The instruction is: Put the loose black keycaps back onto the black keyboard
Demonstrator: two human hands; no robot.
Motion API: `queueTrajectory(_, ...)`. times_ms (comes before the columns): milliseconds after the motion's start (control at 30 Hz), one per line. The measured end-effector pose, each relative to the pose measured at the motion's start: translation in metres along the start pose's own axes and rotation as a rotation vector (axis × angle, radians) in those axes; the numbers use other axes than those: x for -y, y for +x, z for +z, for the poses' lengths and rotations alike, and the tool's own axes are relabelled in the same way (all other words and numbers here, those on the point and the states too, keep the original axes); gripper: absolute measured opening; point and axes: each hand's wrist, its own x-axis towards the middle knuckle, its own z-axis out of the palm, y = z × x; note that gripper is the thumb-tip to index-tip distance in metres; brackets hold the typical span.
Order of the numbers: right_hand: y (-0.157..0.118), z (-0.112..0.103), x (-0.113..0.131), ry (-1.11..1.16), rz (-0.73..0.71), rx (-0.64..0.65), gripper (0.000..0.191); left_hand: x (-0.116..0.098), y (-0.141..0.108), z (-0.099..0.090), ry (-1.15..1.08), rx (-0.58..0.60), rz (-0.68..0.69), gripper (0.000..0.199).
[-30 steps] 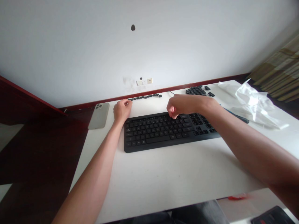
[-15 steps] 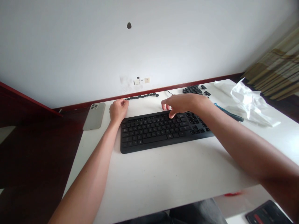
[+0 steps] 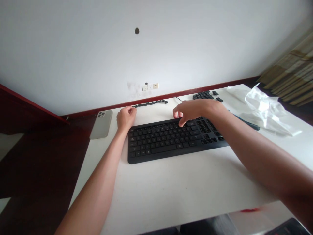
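Note:
A black keyboard [image 3: 163, 149] lies on the white table, with bare key sockets showing in its right-hand section. My right hand [image 3: 195, 109] is over its upper right part; the thumb rests at the top rows and the fingers hang apart from it beyond the back edge. My left hand [image 3: 126, 118] rests by the keyboard's back left corner, fingers curled together; whatever may be in them is hidden. Just past these fingers runs a row of loose black keycaps [image 3: 151, 103]. More keycaps [image 3: 202, 95] form a cluster behind my right hand.
A phone [image 3: 101, 125] lies at the table's left edge. On the right are a crumpled clear plastic bag [image 3: 264, 107] and a dark blue long tool [image 3: 249, 123], partly behind my forearm. A thin cable [image 3: 179, 99] runs at the back. Another dark device [image 3: 290, 227] shows at the lower right.
The camera view has shifted slightly, so everything sits a little lower and further right. Both hands keep nearly the same places and poses by the keyboard.

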Motion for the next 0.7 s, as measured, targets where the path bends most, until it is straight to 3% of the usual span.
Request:
queueTrajectory(133, -0.009, -0.009, -0.004, 0.005, 0.053, -0.030, 0.037, -0.001, 0.000, -0.001, 0.005, 0.004, -0.017, 0.026)
queueTrajectory(267, -0.005, -0.008, -0.008, -0.001, 0.003, -0.170, 0.035, -0.002, 0.000, -0.002, 0.001, 0.013, -0.043, 0.026)
queueTrajectory(500, 0.024, 0.012, -0.017, -0.043, -0.064, -0.361, 0.071, -0.001, 0.000, -0.001, 0.006, 0.010, -0.045, 0.025)
queueTrajectory(700, 0.037, 0.025, -0.021, -0.140, 0.020, -0.373, 0.071, 0.002, 0.000, 0.000, -0.008, 0.015, -0.046, 0.026)
